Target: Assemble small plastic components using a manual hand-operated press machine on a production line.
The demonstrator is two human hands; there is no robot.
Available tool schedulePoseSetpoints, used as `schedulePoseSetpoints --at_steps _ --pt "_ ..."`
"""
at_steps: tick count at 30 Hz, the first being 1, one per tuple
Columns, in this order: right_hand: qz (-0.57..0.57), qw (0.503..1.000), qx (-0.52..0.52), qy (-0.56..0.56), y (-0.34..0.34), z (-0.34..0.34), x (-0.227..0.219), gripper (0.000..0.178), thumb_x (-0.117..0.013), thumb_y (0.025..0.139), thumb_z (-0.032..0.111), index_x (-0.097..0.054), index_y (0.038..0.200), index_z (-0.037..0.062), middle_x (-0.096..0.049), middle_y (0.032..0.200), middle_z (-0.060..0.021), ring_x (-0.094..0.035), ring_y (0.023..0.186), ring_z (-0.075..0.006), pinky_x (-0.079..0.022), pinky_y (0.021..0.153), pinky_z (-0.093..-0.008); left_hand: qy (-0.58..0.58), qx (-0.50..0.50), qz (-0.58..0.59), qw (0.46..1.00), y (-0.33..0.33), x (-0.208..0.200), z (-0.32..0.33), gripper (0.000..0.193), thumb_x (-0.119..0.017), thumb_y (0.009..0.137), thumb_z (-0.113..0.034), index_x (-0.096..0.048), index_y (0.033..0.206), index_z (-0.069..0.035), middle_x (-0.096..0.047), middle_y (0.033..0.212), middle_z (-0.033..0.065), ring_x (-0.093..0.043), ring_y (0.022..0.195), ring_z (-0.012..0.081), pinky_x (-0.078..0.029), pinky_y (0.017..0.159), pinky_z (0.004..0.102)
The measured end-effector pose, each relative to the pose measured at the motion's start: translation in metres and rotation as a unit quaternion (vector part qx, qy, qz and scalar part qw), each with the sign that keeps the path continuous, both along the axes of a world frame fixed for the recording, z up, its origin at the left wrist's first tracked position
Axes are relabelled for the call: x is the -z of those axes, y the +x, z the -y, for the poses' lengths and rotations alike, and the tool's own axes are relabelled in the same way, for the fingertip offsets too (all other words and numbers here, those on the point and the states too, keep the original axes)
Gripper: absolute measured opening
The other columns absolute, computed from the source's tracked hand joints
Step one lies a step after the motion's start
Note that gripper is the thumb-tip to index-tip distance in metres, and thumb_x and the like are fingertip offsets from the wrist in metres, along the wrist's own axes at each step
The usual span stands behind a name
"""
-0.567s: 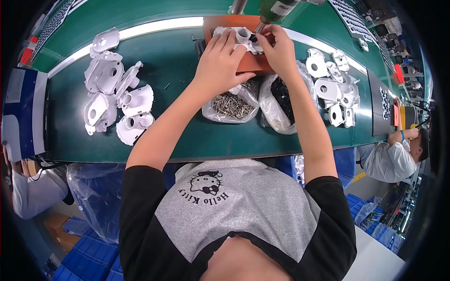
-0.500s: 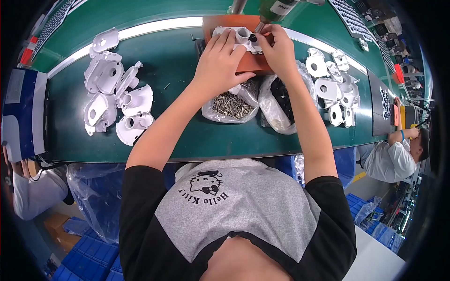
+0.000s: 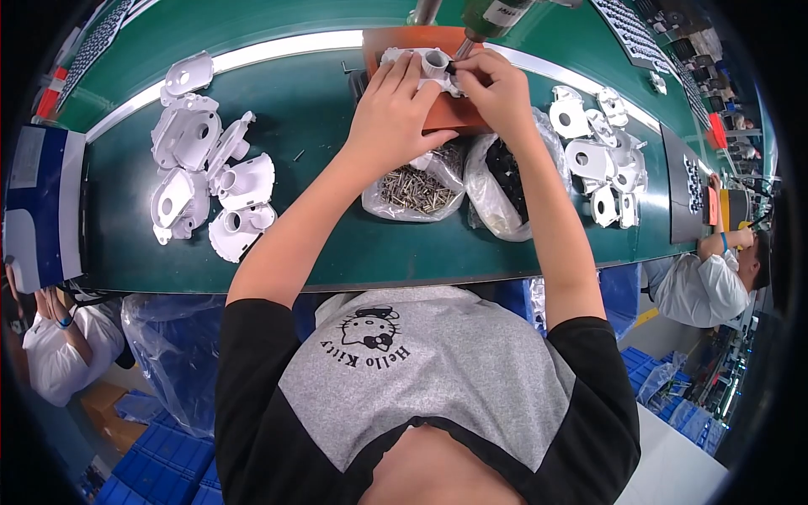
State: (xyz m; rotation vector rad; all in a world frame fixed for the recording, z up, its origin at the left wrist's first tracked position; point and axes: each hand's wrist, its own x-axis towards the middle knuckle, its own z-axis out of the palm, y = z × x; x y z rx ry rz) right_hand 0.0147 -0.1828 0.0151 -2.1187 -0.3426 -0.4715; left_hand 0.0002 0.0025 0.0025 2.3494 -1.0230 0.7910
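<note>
A white plastic housing (image 3: 435, 62) with a round tube lies on an orange block (image 3: 454, 116) at the far middle of the bench. My left hand (image 3: 391, 105) rests on its left side, fingers stretched and spread over it, thumb apart. Beside the tube, my right hand (image 3: 498, 88) pinches a small black part (image 3: 451, 67) against the housing; the fingers partly hide it. A green power screwdriver (image 3: 488, 18) hangs tip down just above the right fingers, untouched by the palm as far as I can see.
Nearer me sit a clear bag of screws (image 3: 417, 189) and a bag of black parts (image 3: 505, 181). White housings are grouped at left (image 3: 187, 135) and right (image 3: 581, 160). One loose screw (image 3: 299, 155) lies on the green bench. Co-workers sit on both sides.
My right fingers have curled and shifted slightly left at the black part, which now shows less. My left hand has stayed on the housing.
</note>
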Motion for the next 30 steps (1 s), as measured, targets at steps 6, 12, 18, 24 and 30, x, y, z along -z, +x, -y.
schedulePoseSetpoints --at_steps 6,12,18,24,30 --pt "0.016 0.997 0.024 -0.065 0.0004 -0.0029 -0.0010 0.016 -0.063 0.074 0.012 -0.066 0.086 0.0013 -0.062 0.089 -0.0103 -0.059 0.071 -0.0234 -0.049 0.069 -0.0330 -0.002 0.000 0.002 1.000 -0.0004 -0.0002 0.0000 0.059 -0.079 0.062 -0.040 -0.053 0.099 -0.003 -0.052 0.121 0.0271 -0.050 0.114 0.0380 -0.036 0.102 0.0467" --pt "0.008 0.999 0.018 -0.031 0.0008 -0.0017 0.0007 0.015 -0.062 0.074 0.011 -0.065 0.085 0.0008 -0.062 0.087 -0.0105 -0.059 0.069 -0.0229 -0.049 0.066 -0.0319 -0.004 -0.001 0.004 1.000 -0.0003 -0.0001 0.0003 0.059 -0.079 0.061 -0.040 -0.053 0.099 -0.003 -0.052 0.120 0.0273 -0.050 0.113 0.0381 -0.036 0.101 0.0467" --pt "0.020 1.000 0.014 -0.014 -0.0005 -0.0017 -0.0023 0.014 -0.060 0.074 0.009 -0.063 0.083 -0.0015 -0.063 0.084 -0.0109 -0.059 0.066 -0.0214 -0.048 0.063 -0.0308 0.000 -0.003 -0.024 1.000 0.0002 0.0028 -0.0006 0.061 -0.077 0.065 -0.044 -0.055 0.108 -0.008 -0.048 0.129 0.0229 -0.046 0.119 0.0380 -0.034 0.104 0.0477" --pt "0.039 0.999 0.006 -0.022 0.0014 0.0000 -0.0011 0.013 -0.060 0.074 0.009 -0.062 0.082 -0.0023 -0.063 0.085 -0.0107 -0.058 0.064 -0.0211 -0.048 0.062 -0.0300 0.005 -0.004 -0.026 1.000 0.0005 0.0027 0.0001 0.060 -0.076 0.066 -0.045 -0.055 0.107 -0.007 -0.047 0.129 0.0230 -0.046 0.120 0.0380 -0.034 0.104 0.0477" --pt "0.030 0.999 0.010 -0.028 0.0005 0.0000 -0.0027 0.015 -0.059 0.074 0.009 -0.062 0.082 -0.0028 -0.063 0.086 -0.0108 -0.059 0.064 -0.0205 -0.048 0.062 -0.0297 -0.003 0.000 0.002 1.000 0.0001 0.0012 0.0011 0.059 -0.079 0.062 -0.040 -0.054 0.100 -0.003 -0.052 0.121 0.0269 -0.050 0.113 0.0379 -0.036 0.102 0.0466"
